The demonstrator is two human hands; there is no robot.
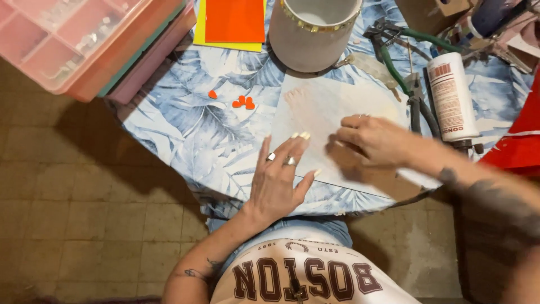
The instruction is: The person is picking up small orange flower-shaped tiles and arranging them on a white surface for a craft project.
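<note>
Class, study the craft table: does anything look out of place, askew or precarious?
The pink organizer box sticks out past the table edge at upper left, tilted on the boxes beneath. A few small orange cut-outs lie scattered on the leaf-print cloth.

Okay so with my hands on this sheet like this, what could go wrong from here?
The pale sheet overhangs the table edge near your right hand, so it might slide off or crease. The small orange cut-outs lie loose beside your left hand; a sweep could scatter them. The white tube lies on its side close to your forearm and could roll.
</note>
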